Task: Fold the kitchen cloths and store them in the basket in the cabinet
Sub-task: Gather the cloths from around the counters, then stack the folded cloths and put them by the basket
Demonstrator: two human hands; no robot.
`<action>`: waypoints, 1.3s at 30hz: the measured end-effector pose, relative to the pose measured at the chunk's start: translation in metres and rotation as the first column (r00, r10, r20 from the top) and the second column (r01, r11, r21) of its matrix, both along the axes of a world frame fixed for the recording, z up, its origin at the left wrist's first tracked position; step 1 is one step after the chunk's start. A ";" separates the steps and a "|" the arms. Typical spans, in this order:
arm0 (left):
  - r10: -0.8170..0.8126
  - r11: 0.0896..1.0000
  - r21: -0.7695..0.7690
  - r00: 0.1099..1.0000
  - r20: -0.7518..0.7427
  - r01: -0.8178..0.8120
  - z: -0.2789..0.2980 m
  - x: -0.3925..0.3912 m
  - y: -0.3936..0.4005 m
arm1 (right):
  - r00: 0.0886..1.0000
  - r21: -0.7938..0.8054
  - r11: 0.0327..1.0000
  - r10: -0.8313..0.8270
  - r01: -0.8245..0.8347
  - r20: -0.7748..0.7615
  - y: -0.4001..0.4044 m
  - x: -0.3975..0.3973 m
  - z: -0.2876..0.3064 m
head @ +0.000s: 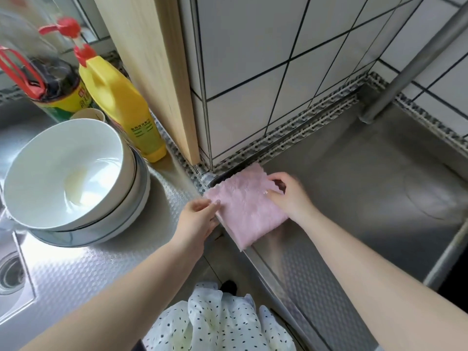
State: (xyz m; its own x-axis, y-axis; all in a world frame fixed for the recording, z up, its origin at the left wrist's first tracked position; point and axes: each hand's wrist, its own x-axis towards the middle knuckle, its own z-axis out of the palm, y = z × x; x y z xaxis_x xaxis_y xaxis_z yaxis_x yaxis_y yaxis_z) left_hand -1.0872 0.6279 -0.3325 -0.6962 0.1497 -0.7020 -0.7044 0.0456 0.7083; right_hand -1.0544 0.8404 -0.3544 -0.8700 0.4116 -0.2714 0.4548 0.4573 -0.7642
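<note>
- Where the two steel surfaces meet at centre frame, a pink cloth (247, 209) lies folded into a rough rectangle, its long axis running from upper centre towards lower centre.
- Cloth appearance: pale pink, soft and slightly fuzzy, with a faint raised pattern; the upper edge is wavy and uneven, the lower right edge is a smooth fold.
- Position: it straddles the seam between the embossed steel counter (83, 269) at lower left and the smooth steel tray surface (354, 188) at right, just below the tiled wall corner (253, 79).
- Left hand (196, 219): thumb and forefinger pinch the cloth's left corner — fingers closed on the fabric.
- Right hand (287, 192): fingers curled over the cloth's upper right edge, thumb pressed on top; it grips the fabric there.
- Left of frame: stacked white bowls (73, 173) stand on the counter, near the cloth but apart from it.
- Upper left: a yellow bottle (121, 105) with a red pump and a dark sauce bottle (54, 84) stand behind the bowls, beside a wooden board (149, 62) leaning upright.
- Upper right: a metal pole (410, 62) rises at a slant from the tray.
- Basket and cabinet — not visible.
</note>
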 end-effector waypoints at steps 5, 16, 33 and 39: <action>0.139 0.985 0.066 0.965 0.220 -0.157 -0.006 0.021 0.005 | 0.980 -0.010 0.993 -0.113 0.116 0.163 0.010 -0.004 -0.006; 0.110 0.970 0.162 0.924 0.365 -0.180 -0.009 0.035 0.017 | 0.946 -0.187 0.975 -0.055 0.120 0.319 0.015 -0.003 0.002; -0.203 0.940 0.326 0.936 0.289 0.103 0.009 0.042 0.003 | 0.909 -0.697 0.584 -0.281 0.416 0.307 0.004 0.089 0.035; -0.565 0.774 0.435 0.812 0.146 0.461 0.029 0.065 0.031 | 0.785 -0.748 0.382 -0.546 0.543 0.291 -0.005 0.180 0.051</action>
